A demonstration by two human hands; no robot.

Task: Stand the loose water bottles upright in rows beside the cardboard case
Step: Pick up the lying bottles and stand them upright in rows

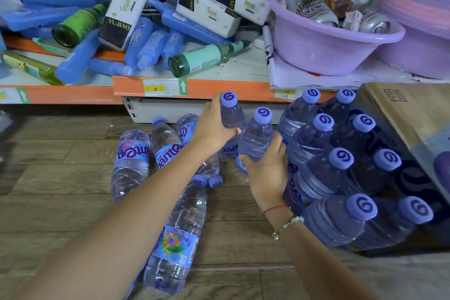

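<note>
Hidden, cropped and blurred regions in the head view.

The cardboard case (pixel 411 114) runs off the right edge, its lower face masked by the upright bottles (pixel 341 161). The left hand (pixel 214 126) covers the shoulder of its held bottle (pixel 231 114); the right hand (pixel 267 173) hides the base of the second bottle (pixel 257 136). A lying bottle (pixel 175 238) is partly crossed by the left forearm. The stacked basins (pixel 423 27) at upper right are cropped and blurred. Shelf price labels (pixel 165 86) are too small to read. Objects at the far left edge are smeared beyond recognition.
</note>
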